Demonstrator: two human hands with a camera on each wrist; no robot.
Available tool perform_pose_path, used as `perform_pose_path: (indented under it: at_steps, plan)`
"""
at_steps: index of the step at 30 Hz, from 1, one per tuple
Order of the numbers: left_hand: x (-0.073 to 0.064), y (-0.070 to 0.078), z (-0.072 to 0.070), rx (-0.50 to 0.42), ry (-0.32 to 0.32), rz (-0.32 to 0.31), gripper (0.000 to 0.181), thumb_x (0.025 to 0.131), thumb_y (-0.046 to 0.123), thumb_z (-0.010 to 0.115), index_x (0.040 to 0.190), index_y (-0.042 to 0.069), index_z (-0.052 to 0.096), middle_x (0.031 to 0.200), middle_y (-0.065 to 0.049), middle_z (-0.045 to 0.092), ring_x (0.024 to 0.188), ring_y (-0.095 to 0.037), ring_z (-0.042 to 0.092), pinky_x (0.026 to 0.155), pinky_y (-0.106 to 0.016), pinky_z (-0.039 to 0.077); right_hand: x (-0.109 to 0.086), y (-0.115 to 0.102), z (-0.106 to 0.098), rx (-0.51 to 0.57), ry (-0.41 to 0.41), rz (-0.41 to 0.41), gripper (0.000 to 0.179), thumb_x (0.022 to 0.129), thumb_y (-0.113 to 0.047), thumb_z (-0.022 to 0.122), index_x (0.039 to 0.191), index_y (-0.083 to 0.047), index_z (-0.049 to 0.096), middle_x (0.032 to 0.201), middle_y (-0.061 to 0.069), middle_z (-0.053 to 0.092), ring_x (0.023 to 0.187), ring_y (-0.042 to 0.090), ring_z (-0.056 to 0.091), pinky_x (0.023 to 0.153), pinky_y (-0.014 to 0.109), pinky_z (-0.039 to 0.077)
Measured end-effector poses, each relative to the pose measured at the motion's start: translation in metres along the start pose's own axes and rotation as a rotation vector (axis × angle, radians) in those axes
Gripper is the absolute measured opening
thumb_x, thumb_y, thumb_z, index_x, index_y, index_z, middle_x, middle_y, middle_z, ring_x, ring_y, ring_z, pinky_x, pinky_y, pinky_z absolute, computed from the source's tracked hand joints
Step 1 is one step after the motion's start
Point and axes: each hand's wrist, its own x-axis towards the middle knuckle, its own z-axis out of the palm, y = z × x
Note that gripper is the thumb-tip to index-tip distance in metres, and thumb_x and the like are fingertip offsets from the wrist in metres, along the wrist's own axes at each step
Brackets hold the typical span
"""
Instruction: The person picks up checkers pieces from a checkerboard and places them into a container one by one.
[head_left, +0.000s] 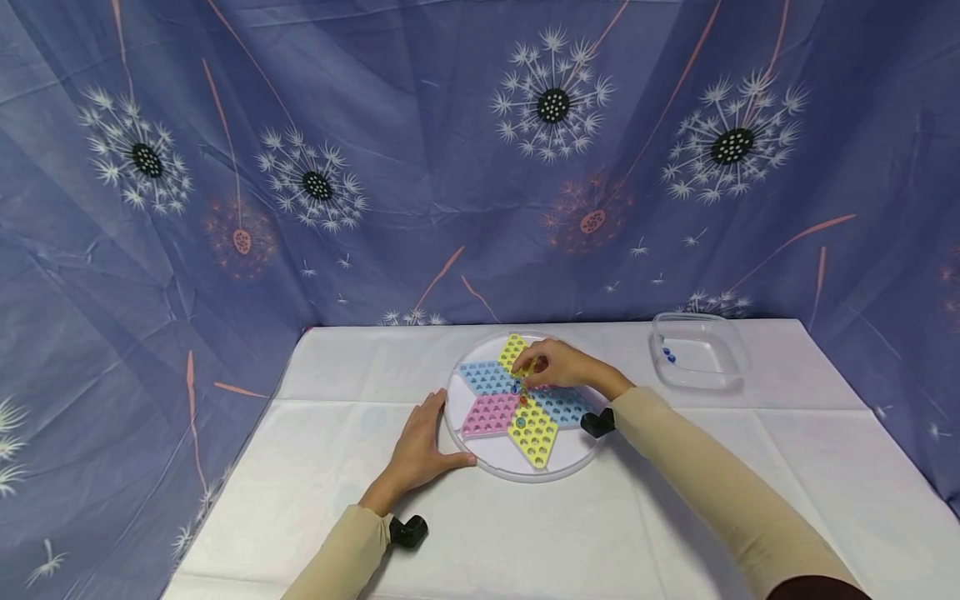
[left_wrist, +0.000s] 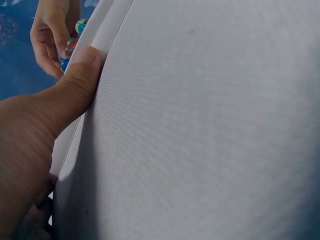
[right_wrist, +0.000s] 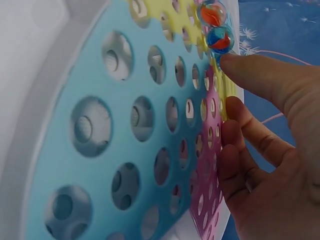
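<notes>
A round white Chinese checkers board (head_left: 480, 454) carries a star of yellow, blue and pink holed sections. At its left edge my left hand (head_left: 420, 446) rests against the rim with straight fingers, the thumb on the rim in the left wrist view. Over the star's middle, my right hand (head_left: 558, 365) has thumb and bent fingers apart, with a gap between the tips. Beside its thumb tip sits a blue marble (left_wrist: 64, 65), mostly hidden in the right wrist view. A clear marble with orange (right_wrist: 212, 13) and a blue and orange marble (right_wrist: 220, 39) line up nearby.
A clear plastic container (head_left: 697, 379) with a few blue marbles (head_left: 668, 356) stands at the back right of the white-covered table (head_left: 360, 467). Behind it hangs a blue dandelion-print cloth (head_left: 435, 167). A greenish marble (head_left: 521, 422) sits on the front yellow section.
</notes>
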Motion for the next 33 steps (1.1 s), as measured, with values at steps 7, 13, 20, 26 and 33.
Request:
perform_pose_path:
  at_steps: [7,13,20,26,33]
  plan:
    - [0.0003,0.0001,0.0001,0.000,0.000,0.002,0.125,0.062,0.060,0.084,0.154,0.002,0.023,0.158,-0.013,0.029,0.148,-0.027,0.018,0.122,-0.041,0.010,-0.0010,-0.0027,0.0028,-0.067,0.031,0.006,0.020,0.087,-0.014,0.074,0.106,-0.017,0.076,0.103,0.003,0.065,0.089,0.016,0.059,0.079,0.032,0.053]
    - [0.0003,-0.0008,0.0005,0.000,0.004,0.005,0.125,0.063,0.061,0.084,0.154,0.002,0.023,0.158,-0.013,0.029,0.148,-0.028,0.019,0.122,-0.041,0.011,-0.0011,-0.0050,0.0047,-0.091,0.050,0.000,0.019,0.087,-0.013,0.074,0.105,-0.016,0.076,0.104,0.004,0.064,0.087,0.015,0.058,0.079,0.033,0.052]
    - [0.0000,-0.0009,0.0005,-0.002,0.002,0.003,0.124,0.063,0.061,0.084,0.154,0.002,0.023,0.158,-0.013,0.029,0.148,-0.028,0.019,0.122,-0.041,0.011,-0.0008,-0.0056,0.0057,-0.081,0.044,0.019,0.019,0.087,-0.013,0.073,0.106,-0.015,0.076,0.104,0.006,0.064,0.089,0.016,0.058,0.081,0.032,0.052]
    - [-0.0001,0.0011,-0.0004,0.000,0.000,-0.003,0.124,0.063,0.060,0.084,0.154,0.002,0.023,0.158,-0.013,0.029,0.148,-0.028,0.018,0.122,-0.041,0.011,-0.0008,-0.0059,0.0056,-0.073,0.042,0.030,0.019,0.087,-0.012,0.073,0.106,-0.015,0.075,0.104,0.006,0.063,0.090,0.016,0.059,0.082,0.032,0.053]
    - [-0.0010,0.0028,-0.0010,-0.001,-0.003,-0.005,0.124,0.063,0.059,0.084,0.154,0.002,0.022,0.158,-0.013,0.028,0.148,-0.028,0.018,0.122,-0.040,0.011,-0.0009,-0.0065,0.0065,-0.080,0.041,0.049,0.018,0.087,-0.014,0.073,0.105,-0.014,0.075,0.104,0.005,0.063,0.090,0.017,0.058,0.083,0.032,0.053]
